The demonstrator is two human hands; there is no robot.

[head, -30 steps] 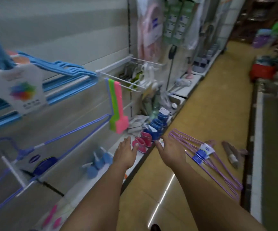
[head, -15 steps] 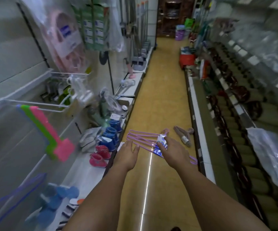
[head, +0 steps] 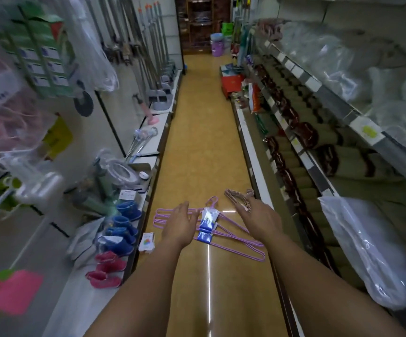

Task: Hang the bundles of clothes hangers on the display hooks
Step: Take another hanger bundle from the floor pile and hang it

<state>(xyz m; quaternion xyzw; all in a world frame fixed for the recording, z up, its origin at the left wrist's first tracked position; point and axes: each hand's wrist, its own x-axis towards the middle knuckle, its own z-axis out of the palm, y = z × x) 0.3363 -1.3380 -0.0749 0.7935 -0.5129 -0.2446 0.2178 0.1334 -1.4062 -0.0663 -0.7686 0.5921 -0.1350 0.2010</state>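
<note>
Shop aisle floor [head: 197, 142] | purple hanger bundle [head: 224, 233]: light, stiff, snag-prone; grasp at banded neck | left hand [head: 181, 223], right hand [head: 258, 218]: spread, empty.

A narrow shop aisle runs straight ahead over a glossy yellow-brown floor [head: 198, 122] that carries a thin bright streak of reflected light [head: 208, 271]. White low shelving [head: 148, 152] lines the left side under a pale wall panel [head: 124, 110]. Tiered shelves [head: 318, 98] rise on the right. A dark wooden shelf unit [head: 198, 23] closes the far end.
</note>
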